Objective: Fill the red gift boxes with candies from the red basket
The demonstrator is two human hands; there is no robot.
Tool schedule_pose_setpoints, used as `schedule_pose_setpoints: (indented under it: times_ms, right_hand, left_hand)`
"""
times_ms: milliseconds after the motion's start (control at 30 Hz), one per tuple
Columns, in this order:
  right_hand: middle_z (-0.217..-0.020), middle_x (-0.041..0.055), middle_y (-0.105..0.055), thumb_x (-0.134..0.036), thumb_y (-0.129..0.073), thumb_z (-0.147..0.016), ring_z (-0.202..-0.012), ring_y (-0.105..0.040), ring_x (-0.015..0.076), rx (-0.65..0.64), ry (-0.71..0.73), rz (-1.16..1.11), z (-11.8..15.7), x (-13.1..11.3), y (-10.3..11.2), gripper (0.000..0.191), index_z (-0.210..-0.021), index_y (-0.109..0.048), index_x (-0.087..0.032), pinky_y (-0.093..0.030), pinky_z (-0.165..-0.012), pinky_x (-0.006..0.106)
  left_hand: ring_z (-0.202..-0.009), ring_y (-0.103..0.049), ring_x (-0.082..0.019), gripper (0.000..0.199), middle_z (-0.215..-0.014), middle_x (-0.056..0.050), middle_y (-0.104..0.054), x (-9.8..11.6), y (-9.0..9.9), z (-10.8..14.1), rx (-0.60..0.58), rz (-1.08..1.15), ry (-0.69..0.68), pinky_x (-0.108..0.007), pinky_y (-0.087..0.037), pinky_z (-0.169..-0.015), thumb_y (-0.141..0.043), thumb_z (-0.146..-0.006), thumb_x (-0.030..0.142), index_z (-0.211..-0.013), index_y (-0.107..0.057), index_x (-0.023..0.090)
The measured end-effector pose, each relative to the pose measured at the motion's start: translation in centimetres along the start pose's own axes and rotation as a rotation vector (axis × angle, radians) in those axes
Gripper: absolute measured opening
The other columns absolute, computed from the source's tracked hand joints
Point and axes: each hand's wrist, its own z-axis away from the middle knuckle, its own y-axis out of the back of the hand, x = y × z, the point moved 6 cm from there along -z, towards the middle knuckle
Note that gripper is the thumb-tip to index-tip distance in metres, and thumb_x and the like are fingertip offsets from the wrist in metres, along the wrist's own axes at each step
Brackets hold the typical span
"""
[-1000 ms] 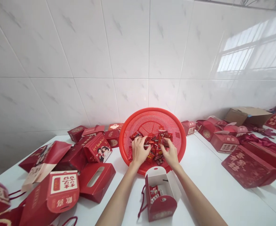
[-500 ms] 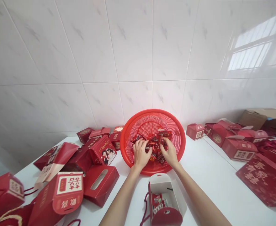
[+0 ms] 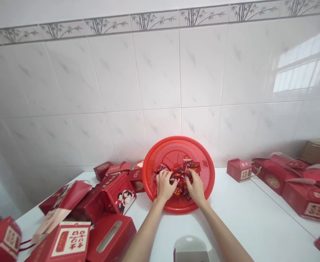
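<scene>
Both hands are inside a round red plastic basket (image 3: 209, 165) with a perforated surface, which leans toward the wall. Small red-wrapped candies (image 3: 179, 178) lie in a heap in it. My left hand (image 3: 165, 186) rests on the left of the heap, fingers bent and thumb apart, touching wrappers. On the other side, my right hand (image 3: 196, 187) pinches a red-wrapped candy (image 3: 186, 171) between thumb and fingers; its fingertips are partly hidden. Below my forearms, the white inside of an open paper gift box (image 3: 190, 244) shows at the bottom edge, mostly cut off.
Several red gift boxes (image 3: 112, 233) crowd the left of the white table (image 3: 171, 236), one with a printed couple (image 3: 124, 200). More red boxes (image 3: 239, 170) stand on the right, with a brown cardboard box (image 3: 319, 153) behind. The tiled wall (image 3: 160, 72) rises behind the basket.
The view has tilted upward, so a bamboo-patterned tile border appears and the open gift box slides mostly out of frame. Both hands stay among the candies with little movement.
</scene>
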Motion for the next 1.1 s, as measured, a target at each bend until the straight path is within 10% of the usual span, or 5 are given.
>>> schedule_pose_setpoints:
  times_ms: [1100]
  right_hand:
    - [-0.118,0.0156,-0.07,-0.028,-0.045,-0.092,-0.115,-0.061,0.0319,0.063,0.034,0.013,-3.8,4.3,-3.9,0.035,-0.122,-0.063,-0.018,-0.042,-0.106,0.057]
  left_hand:
    - [-0.119,-0.056,-0.03,0.018,-0.116,-0.012,-0.07,-2.1,-4.9,-5.4,-0.031,-0.061,0.015,-0.046,-0.043,-0.1,-0.066,-0.079,0.022,-0.096,-0.071,0.018]
